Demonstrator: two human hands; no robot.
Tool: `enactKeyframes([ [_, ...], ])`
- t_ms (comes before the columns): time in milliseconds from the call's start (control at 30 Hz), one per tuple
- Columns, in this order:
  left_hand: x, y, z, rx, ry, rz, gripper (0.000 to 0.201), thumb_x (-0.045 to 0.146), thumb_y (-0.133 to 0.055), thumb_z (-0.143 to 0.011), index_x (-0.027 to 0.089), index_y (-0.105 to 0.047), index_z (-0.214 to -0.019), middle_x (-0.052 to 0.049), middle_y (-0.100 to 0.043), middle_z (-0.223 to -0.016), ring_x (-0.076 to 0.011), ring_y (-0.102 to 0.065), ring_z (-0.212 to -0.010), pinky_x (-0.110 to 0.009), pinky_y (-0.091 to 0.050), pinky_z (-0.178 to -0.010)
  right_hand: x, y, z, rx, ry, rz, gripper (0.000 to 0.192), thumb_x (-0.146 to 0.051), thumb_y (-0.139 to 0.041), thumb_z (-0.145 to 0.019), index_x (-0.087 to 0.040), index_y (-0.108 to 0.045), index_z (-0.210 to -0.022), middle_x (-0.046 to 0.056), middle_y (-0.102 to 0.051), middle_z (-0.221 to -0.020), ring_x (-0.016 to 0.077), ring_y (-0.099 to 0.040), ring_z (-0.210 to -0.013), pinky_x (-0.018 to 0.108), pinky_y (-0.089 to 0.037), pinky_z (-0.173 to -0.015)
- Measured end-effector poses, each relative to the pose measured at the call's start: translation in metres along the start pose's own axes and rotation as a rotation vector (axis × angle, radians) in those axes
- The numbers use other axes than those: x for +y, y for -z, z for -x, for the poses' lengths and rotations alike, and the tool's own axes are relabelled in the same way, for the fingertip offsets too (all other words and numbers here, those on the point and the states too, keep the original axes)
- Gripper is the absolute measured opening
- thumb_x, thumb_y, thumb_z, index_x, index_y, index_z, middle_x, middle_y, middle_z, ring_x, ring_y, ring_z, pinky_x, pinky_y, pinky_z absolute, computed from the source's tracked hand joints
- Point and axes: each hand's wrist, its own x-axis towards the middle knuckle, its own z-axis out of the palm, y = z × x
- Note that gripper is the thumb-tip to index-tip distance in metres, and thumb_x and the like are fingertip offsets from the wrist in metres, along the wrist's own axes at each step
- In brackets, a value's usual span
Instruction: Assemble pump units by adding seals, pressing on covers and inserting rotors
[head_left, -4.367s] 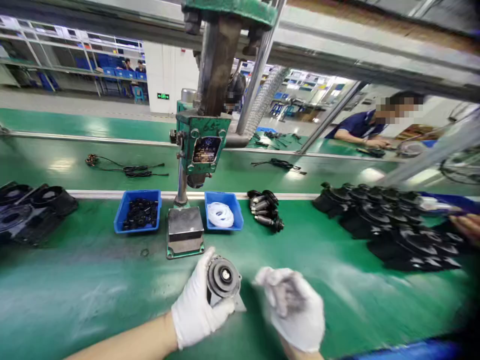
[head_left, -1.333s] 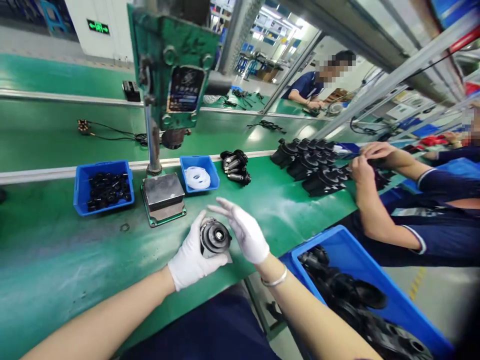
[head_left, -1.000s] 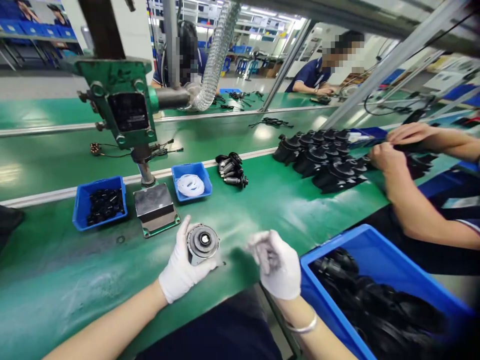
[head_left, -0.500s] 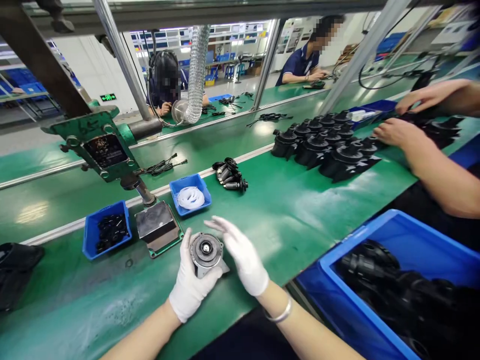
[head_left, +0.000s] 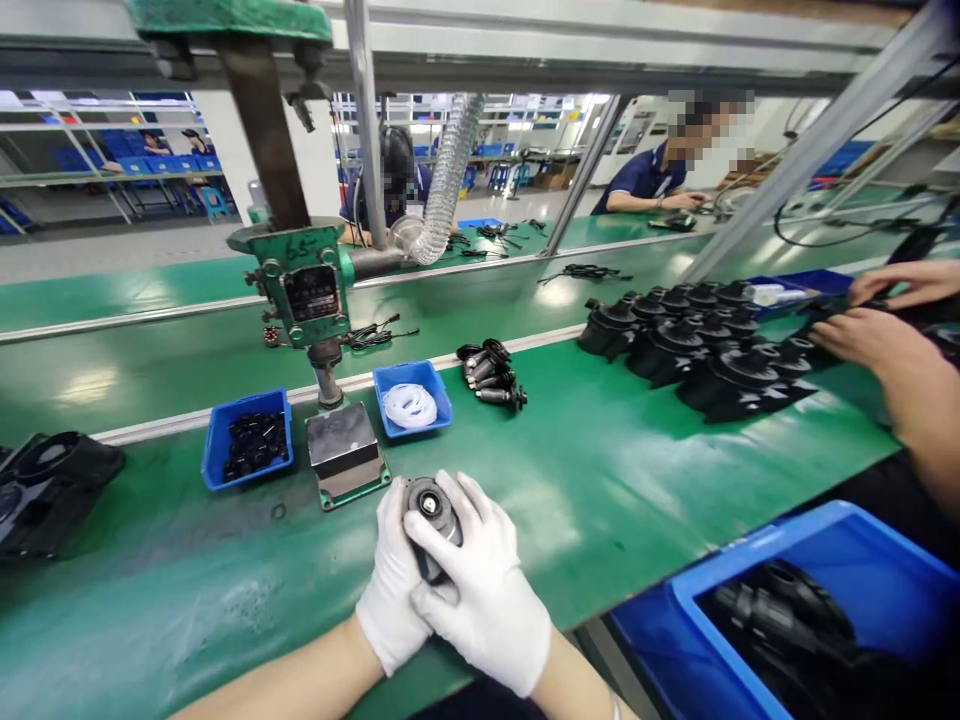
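A round black motor part with a pale centre in its top is held over the near edge of the bench. My left hand, in a white glove, wraps round its left side. My right hand, gloved too, closes over its right side, with the thumb across the front. Much of its lower body is hidden by the gloves. Just beyond my hands stands a press with a green head, its ram down against a metal block.
Blue bins hold small black parts and white rings. Beyond lie several black rotors. Black housings stand in rows, near a co-worker's hands. A blue crate sits at lower right; dark housings lie far left.
My right hand has come in from the right and closed on the motor part, which my left hand was holding alone. The camera view has shifted, so the bench appears farther right and lower.
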Motion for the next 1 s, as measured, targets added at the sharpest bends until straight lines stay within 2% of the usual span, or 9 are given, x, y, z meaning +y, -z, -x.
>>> enactKeyframes([
  [67, -0.001, 0.005, 0.006, 0.007, -0.102, -0.043, 0.107, 0.036, -0.073, -0.074, 0.035, 0.002, -0.151, -0.012, -0.013, -0.153, -0.0354, -0.026, -0.142, -0.052, -0.023, -0.118, -0.003, -0.002, -0.002, -0.014, 0.033, 0.101, 0.074, -0.086, -0.020, -0.060, -0.063, -0.009, -0.129, -0.010, -0.019, -0.144, 0.0133, -0.019, -0.145, 0.014, -0.022, -0.111],
  [133, -0.001, 0.014, 0.006, -0.116, -0.140, 0.029, 0.105, 0.034, -0.070, -0.077, 0.033, 0.004, -0.151, -0.013, -0.013, -0.154, -0.0325, -0.024, -0.144, -0.051, -0.021, -0.119, 0.000, -0.003, -0.002, -0.023, 0.047, 0.186, 0.075, -0.088, -0.023, -0.057, -0.065, -0.005, -0.127, -0.012, -0.018, -0.143, 0.0071, -0.023, -0.140, 0.009, -0.019, -0.108],
  [233, -0.004, 0.027, -0.003, -0.249, -0.067, 0.438, 0.104, 0.052, -0.069, -0.081, 0.030, 0.004, -0.152, -0.014, -0.015, -0.154, -0.0279, -0.021, -0.146, -0.047, -0.017, -0.121, 0.006, -0.003, 0.000, 0.000, 0.032, 0.286, 0.073, -0.079, -0.034, -0.060, -0.066, -0.006, -0.126, -0.014, -0.020, -0.142, -0.0091, -0.027, -0.127, 0.004, -0.013, -0.106],
  [333, -0.010, 0.035, -0.015, -0.105, 0.016, 0.701, 0.101, 0.062, -0.067, -0.078, 0.025, -0.008, -0.152, -0.013, -0.023, -0.150, -0.0270, -0.027, -0.143, -0.044, -0.021, -0.121, 0.006, -0.005, 0.001, 0.031, 0.045, 0.330, 0.072, -0.072, -0.038, -0.062, -0.065, -0.008, -0.127, -0.014, -0.022, -0.141, -0.0173, -0.026, -0.115, -0.002, -0.016, -0.101],
  [433, -0.012, 0.039, -0.022, 0.010, 0.030, 0.667, 0.080, 0.040, -0.059, -0.087, 0.022, -0.015, -0.151, -0.011, -0.030, -0.148, -0.0242, -0.033, -0.139, -0.042, -0.025, -0.118, 0.006, -0.005, -0.003, 0.027, 0.063, 0.343, 0.073, -0.069, -0.040, -0.062, -0.065, -0.008, -0.126, -0.015, -0.021, -0.142, -0.0172, -0.028, -0.116, -0.006, -0.024, -0.098],
  [567, -0.012, 0.040, -0.025, 0.069, 0.042, 0.698, 0.074, 0.027, -0.053, -0.084, 0.023, -0.019, -0.150, -0.009, -0.034, -0.146, -0.0225, -0.037, -0.136, -0.042, -0.026, -0.117, 0.013, 0.007, -0.012, 0.048, 0.079, 0.299, 0.071, -0.057, -0.048, -0.061, -0.066, -0.016, -0.123, -0.016, -0.023, -0.141, -0.0158, -0.033, -0.124, -0.007, -0.033, -0.098],
  [733, -0.016, 0.039, -0.028, 0.099, 0.035, 0.770, 0.069, 0.026, -0.051, -0.083, 0.023, -0.026, -0.148, -0.009, -0.038, -0.142, -0.0243, -0.041, -0.132, -0.045, -0.028, -0.114, 0.018, 0.016, -0.013, 0.100, -0.026, 0.236, 0.058, -0.055, -0.053, -0.060, -0.063, -0.036, -0.114, -0.013, -0.026, -0.140, -0.0127, -0.036, -0.132, -0.003, -0.042, -0.105],
  [867, -0.018, 0.039, -0.028, 0.109, 0.035, 0.740, 0.066, 0.026, -0.050, -0.084, 0.024, -0.029, -0.147, -0.009, -0.039, -0.142, -0.0248, -0.043, -0.131, -0.045, -0.030, -0.113, 0.012, 0.003, -0.006, 0.036, 0.092, 0.294, 0.071, -0.059, -0.051, -0.059, -0.065, -0.018, -0.122, -0.016, -0.024, -0.141, -0.0170, -0.033, -0.120, -0.008, -0.039, -0.093],
  [1000, -0.018, 0.040, -0.027, 0.098, 0.033, 0.717, 0.065, 0.023, -0.050, -0.084, 0.025, -0.032, -0.146, -0.008, -0.039, -0.143, -0.0249, -0.043, -0.131, -0.045, -0.031, -0.113, 0.008, 0.001, -0.004, 0.071, 0.010, 0.306, 0.074, -0.057, -0.050, -0.060, -0.066, -0.012, -0.123, -0.014, -0.025, -0.141, -0.0145, -0.036, -0.126, -0.006, -0.043, -0.096],
])
